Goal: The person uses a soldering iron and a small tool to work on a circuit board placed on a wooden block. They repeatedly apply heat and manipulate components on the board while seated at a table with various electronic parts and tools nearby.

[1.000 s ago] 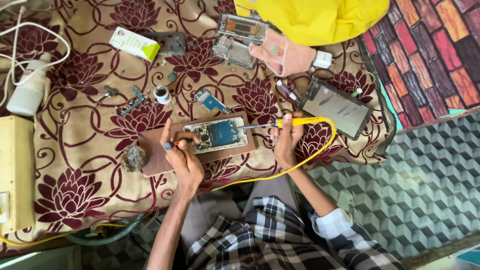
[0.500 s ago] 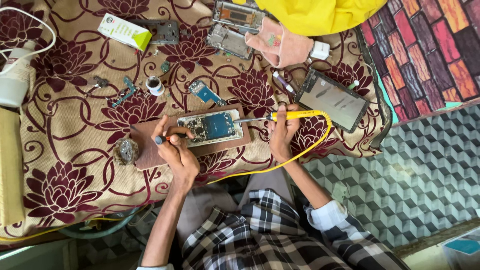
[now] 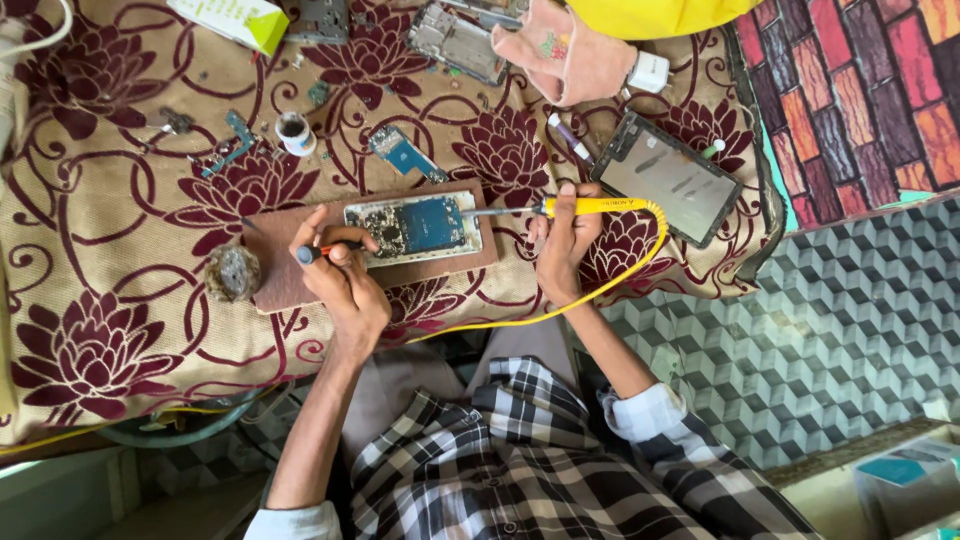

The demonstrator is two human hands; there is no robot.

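Note:
An opened phone (image 3: pixel 415 226) with its circuit board showing lies on a brown wooden board (image 3: pixel 280 280) on the flower-patterned cloth. My right hand (image 3: pixel 562 245) grips a yellow soldering iron (image 3: pixel 590 207), its metal tip reaching left to the phone's right edge. My left hand (image 3: pixel 335 275) pinches a thin red-handled tool (image 3: pixel 325 250) at the phone's left end. The iron's yellow cord (image 3: pixel 600 290) loops down off the table edge.
A metal-wool ball (image 3: pixel 232 272) sits left of the board. A phone screen panel (image 3: pixel 665 180) lies to the right, a small white pot (image 3: pixel 295 132), a blue circuit piece (image 3: pixel 402 155), a white-green box (image 3: pixel 232 20), a pink cloth (image 3: pixel 565 55) and phone frames (image 3: pixel 455 38) lie farther back.
The view has shifted so the table sits higher in frame. Both hands stay at the phone; the iron's tip remains at its right edge.

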